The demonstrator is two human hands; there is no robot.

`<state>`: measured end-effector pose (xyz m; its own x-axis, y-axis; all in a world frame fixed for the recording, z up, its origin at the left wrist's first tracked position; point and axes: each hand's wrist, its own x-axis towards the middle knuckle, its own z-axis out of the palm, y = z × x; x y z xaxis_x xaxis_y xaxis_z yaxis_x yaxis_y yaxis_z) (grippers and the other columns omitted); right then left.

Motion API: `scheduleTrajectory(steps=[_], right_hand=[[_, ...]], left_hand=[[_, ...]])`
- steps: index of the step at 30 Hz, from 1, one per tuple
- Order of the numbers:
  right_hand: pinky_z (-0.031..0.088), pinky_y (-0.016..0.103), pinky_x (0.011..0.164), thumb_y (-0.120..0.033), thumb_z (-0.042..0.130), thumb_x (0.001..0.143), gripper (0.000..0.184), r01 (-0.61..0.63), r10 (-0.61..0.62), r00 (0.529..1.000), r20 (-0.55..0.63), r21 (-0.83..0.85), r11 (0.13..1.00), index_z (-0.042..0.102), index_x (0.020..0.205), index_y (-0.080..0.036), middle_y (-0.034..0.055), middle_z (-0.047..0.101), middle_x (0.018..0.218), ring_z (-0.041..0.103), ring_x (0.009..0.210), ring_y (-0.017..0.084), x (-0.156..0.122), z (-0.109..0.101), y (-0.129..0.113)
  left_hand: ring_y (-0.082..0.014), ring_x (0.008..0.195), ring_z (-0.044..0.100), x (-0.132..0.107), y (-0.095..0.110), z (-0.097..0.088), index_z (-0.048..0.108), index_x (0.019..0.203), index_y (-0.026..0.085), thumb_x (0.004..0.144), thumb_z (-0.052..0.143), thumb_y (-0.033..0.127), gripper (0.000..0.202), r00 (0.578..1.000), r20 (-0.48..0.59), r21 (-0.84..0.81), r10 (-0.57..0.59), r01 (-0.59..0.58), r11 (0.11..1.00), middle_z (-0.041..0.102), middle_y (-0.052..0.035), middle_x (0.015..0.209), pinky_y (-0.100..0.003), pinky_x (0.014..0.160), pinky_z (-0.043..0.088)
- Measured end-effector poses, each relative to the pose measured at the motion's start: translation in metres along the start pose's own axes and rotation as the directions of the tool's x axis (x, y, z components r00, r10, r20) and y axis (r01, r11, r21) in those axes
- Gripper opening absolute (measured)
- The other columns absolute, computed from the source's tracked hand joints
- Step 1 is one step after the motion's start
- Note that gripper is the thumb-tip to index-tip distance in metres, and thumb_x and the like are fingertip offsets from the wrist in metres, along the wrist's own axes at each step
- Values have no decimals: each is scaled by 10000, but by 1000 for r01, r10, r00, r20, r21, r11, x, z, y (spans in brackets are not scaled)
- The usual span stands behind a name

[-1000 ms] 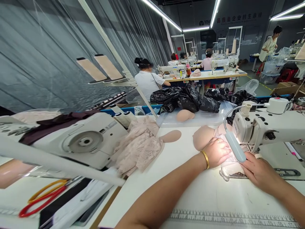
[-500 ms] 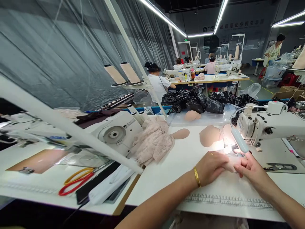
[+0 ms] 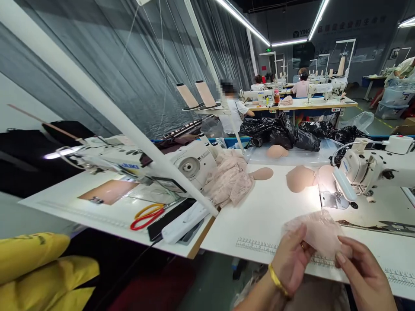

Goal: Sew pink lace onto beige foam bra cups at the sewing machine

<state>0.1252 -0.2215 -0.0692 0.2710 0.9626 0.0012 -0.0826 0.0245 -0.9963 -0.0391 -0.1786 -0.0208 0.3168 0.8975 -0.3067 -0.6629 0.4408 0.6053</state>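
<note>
Together, the left hand (image 3: 293,259) and right hand (image 3: 365,270) pinch a thin, pale pink fabric piece (image 3: 322,235) between them, above the white tabletop (image 3: 238,218) near its front edge and printed ruler strip (image 3: 256,245). Beyond it, to the right, stands a white sewing machine (image 3: 382,166). Rounded beige fabric cups (image 3: 298,179) lie just beside its lamp; farther left rests a crumpled pale pink lace heap (image 3: 231,181).

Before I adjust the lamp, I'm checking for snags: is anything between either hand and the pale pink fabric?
Nothing visible is: the left hand and right hand both hold the pale pink fabric directly, above the ruler markings. The lamp is beyond the fabric, not between it and the hands.
</note>
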Motion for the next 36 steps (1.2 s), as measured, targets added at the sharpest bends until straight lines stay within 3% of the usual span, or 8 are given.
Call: scheduleTrajectory(steps=[5,10,14,20,28,31,34,36], right_hand=[[589,336,962,-558,750,853,427,110,-74,983,171,-216,970,758,1215,-330,48,741,1270,675,1184,301,-10,-19,7],[522,402,1078,-576,676,919,552,-97,93,983,156,20,995,614,1424,-362,44,584,1520,529,1401,302,20,-21,-9],[576,455,975,-592,714,887,701,-217,188,965,182,157,963,495,1511,-359,102,701,1349,673,1205,309,24,-16,-13],[602,469,875,-551,857,755,792,-236,209,967,148,202,950,537,1443,-325,107,782,1122,729,1028,321,19,-9,-17],[601,393,903,-491,871,758,804,-161,153,986,58,172,972,492,1451,-339,60,794,1102,725,1074,287,26,-14,0],[614,402,872,-503,861,766,809,-120,115,992,47,136,983,479,1459,-334,66,792,1090,731,1044,297,27,-14,4],[609,394,842,-506,840,789,854,-80,72,993,95,77,994,428,1514,-325,55,780,995,733,972,278,26,-18,3],[598,378,820,-497,801,832,878,-44,44,985,169,-4,999,359,1569,-316,28,751,908,728,886,243,27,-26,-1]], left_hand=[[-258,1004,703,18,7,14,799,1000,146,630,973,350,457,998,2,18,58,-58,998,778,-106,1026,-332,929,526],[-309,1067,699,10,-2,21,808,1094,120,659,955,379,527,993,86,86,82,-90,992,777,-161,1104,-394,997,502],[-306,1049,708,12,-4,22,811,1082,125,701,932,383,475,990,89,90,108,-117,989,774,-166,1130,-392,978,507],[-297,1076,694,17,-6,23,796,1110,136,698,929,385,499,993,52,66,110,-113,991,772,-158,1126,-379,968,515],[-295,1009,708,21,-3,34,775,1036,107,704,912,399,463,994,107,-40,13,-9,999,765,-164,1061,-367,898,530],[-251,875,710,28,-8,39,763,968,115,645,955,382,461,999,35,-28,3,-2,1000,764,-126,970,-353,831,540],[-226,837,692,33,-6,42,747,893,133,604,975,349,427,1000,-23,-30,3,-4,1000,750,-89,910,-340,792,543],[-217,863,686,35,5,42,743,879,156,642,954,373,384,1000,27,-5,14,-14,1000,746,-73,918,-334,812,537]])
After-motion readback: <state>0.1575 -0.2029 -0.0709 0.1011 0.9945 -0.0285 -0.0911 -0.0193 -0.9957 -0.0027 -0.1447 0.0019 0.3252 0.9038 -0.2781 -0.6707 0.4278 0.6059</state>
